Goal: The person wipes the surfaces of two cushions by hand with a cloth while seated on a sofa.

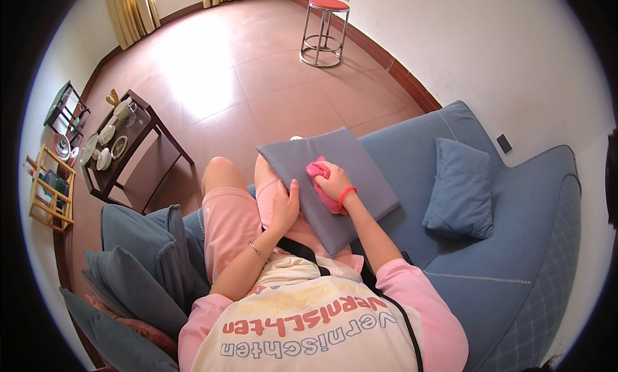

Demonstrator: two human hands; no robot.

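A flat, square grey seat cushion [355, 152] rests tilted across my lap and partly over the sofa seat. My left hand [287, 204] grips its near left edge, the thumb along the side and some fingers hidden beneath. In my right hand [335, 180] is a bunched pink cloth [317, 169], pressed against the cushion's upper face. Part of the cloth trails out under the wrist, which wears a red band.
I sit on a blue sofa [405, 145], with a blue pillow [461, 188] to the right and several stacked cushions [140, 241] at left. A dark table [140, 126] bears dishes. Beyond stand a wooden rack [50, 188] and a red-topped metal stool [328, 5].
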